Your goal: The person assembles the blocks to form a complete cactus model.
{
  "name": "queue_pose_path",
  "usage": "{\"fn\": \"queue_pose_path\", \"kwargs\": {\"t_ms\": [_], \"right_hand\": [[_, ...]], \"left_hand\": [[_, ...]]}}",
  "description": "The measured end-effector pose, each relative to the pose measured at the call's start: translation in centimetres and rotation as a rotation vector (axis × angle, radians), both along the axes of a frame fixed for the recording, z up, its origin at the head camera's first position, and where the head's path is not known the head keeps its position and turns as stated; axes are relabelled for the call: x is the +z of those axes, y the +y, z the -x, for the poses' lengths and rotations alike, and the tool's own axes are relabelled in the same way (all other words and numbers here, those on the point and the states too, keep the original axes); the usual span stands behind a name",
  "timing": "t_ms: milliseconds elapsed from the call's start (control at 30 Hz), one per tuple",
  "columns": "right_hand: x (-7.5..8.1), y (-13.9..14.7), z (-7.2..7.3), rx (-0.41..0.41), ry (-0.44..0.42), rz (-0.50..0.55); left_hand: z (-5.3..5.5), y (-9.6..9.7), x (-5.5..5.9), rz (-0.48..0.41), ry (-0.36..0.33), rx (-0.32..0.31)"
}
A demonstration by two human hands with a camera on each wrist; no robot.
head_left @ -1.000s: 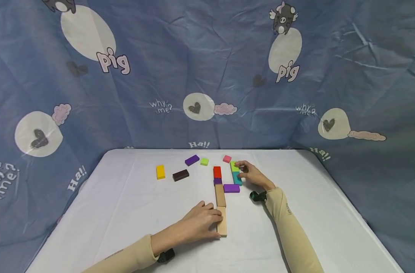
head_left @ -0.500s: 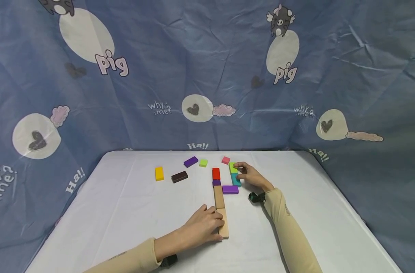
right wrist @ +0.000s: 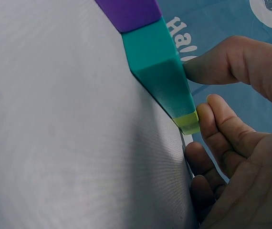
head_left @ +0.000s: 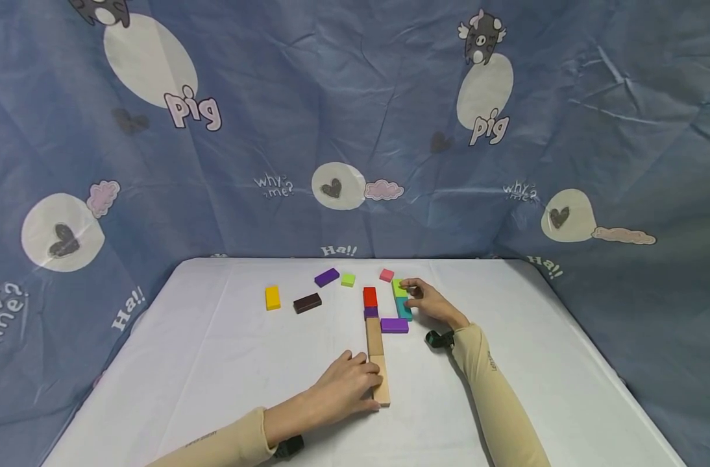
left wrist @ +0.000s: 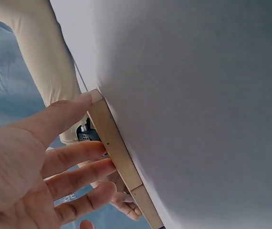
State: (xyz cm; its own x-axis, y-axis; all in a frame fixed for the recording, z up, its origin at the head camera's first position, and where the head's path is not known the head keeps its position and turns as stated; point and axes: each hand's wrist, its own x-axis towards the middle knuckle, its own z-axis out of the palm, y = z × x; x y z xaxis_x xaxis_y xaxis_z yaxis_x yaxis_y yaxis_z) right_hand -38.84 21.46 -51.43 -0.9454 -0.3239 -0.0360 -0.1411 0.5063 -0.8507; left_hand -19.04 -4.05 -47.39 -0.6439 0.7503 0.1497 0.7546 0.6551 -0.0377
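My left hand holds the nearer plain wooden block, thumb by its near end and fingertips over it. In the left wrist view its fingers meet the block's edge. A second wooden block continues the row, followed by a dark purple block and a red block. My right hand touches the teal block with the thumb and the lime block with a finger. These two blocks lie end to end. A purple block lies crosswise between the two rows.
Farther back on the white table lie a yellow block, a dark brown block, a purple block, a small lime block and a pink block. A blue printed cloth hangs behind.
The near end of the plain wooden block shifts slightly right with my left hand, then a little back left. My right hand stays at the teal and lime blocks.
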Motion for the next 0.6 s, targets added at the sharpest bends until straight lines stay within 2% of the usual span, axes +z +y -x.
{"fn": "queue_pose_path", "kwargs": {"t_ms": [200, 300, 400, 533, 600], "right_hand": [[-0.1, 0.0, 0.0, -0.001, -0.004, -0.001], [0.0, -0.1, 0.0, 0.004, 0.004, -0.011], [0.0, -0.1, 0.0, 0.011, 0.007, -0.015], [0.0, 0.0, 0.1, 0.004, -0.002, 0.002], [0.0, 0.1, 0.1, 0.002, -0.002, 0.000]], "left_hand": [[-0.1, -0.2, 0.1, -0.004, -0.013, -0.012], [0.2, -0.3, 0.3, -0.037, -0.062, 0.005], [1.4, -0.5, 0.7, -0.112, -0.128, 0.097], [4.0, -0.7, 1.3, -0.245, -0.213, 0.281], [5.4, -0.8, 1.4, -0.287, -0.279, 0.341]]}}
